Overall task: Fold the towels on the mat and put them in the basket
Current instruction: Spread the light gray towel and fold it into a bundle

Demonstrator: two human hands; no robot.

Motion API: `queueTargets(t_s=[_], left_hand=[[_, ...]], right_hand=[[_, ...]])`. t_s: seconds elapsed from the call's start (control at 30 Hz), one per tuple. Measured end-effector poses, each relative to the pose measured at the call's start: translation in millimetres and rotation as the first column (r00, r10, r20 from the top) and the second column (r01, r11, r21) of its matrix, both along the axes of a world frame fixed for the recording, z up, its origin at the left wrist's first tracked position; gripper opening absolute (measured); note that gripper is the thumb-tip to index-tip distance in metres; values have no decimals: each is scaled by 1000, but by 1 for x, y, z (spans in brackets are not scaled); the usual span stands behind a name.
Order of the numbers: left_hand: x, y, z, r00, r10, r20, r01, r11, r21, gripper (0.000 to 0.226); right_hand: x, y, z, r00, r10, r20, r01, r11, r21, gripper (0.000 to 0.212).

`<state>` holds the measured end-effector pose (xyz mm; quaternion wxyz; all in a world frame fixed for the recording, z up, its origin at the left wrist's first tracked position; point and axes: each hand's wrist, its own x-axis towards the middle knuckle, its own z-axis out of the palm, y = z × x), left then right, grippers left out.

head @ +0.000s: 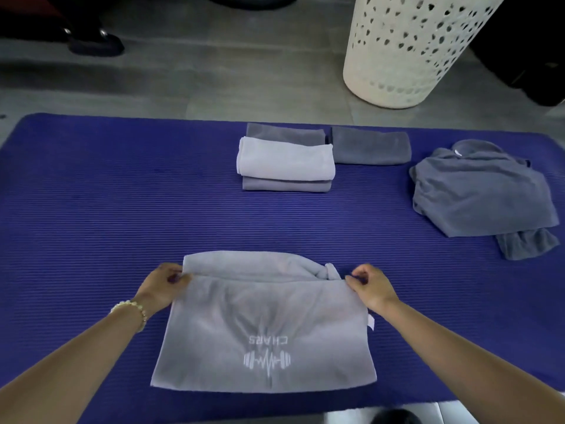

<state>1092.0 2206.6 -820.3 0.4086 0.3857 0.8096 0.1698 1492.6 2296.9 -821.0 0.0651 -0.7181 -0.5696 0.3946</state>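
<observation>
A light grey towel with a white dumbbell logo lies near the front of the blue mat. My left hand pinches its upper left corner and my right hand pinches the upper right corner, with part of the towel bunched behind that edge. Folded towels lie further back: a pale one stacked on grey ones, and a dark grey one beside it. A crumpled heap of grey towels sits at the right. The white perforated basket stands on the floor beyond the mat.
The grey floor surrounds the mat. A dark shoe of another person is at the top left. A dark object stands to the right of the basket.
</observation>
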Motion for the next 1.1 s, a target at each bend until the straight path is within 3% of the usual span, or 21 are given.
queueTargets(t_s=[0.1,0.23,0.37,0.47,0.6,0.73,0.83,0.93,1.0,1.1], left_hand=[[-2,16,-8,989,135,68,-134,991,-16,49],[-4,28,-24,996,77,32,-75,995,-63,36],[-2,35,-32,982,159,100,-156,987,-36,34],[7,35,-37,946,282,162,-282,959,-23,32],[10,38,-30,851,428,303,-453,892,12,26],[0,42,-25,765,506,397,-573,817,63,36],[-1,48,-26,774,500,389,-579,808,113,39],[2,53,-26,854,382,353,-435,897,81,38],[2,51,-25,960,251,121,-266,956,124,37],[-6,40,-22,983,-18,-184,67,962,264,49]], right_hand=[[-23,17,-7,999,12,-37,-12,1000,1,26],[-43,25,-16,999,3,-47,-6,998,-61,29],[-40,29,-27,999,47,-29,-49,994,-99,24],[-31,33,-20,980,-109,-166,73,975,-208,26],[-15,36,-6,872,-327,-363,172,901,-398,18],[1,46,-4,636,-548,-543,499,829,-252,11],[7,55,0,570,-589,-573,578,783,-230,14],[5,59,-3,660,-545,-517,540,823,-178,7],[3,57,-3,811,-422,-405,465,885,9,10],[3,48,-6,963,-9,-268,65,978,200,18]])
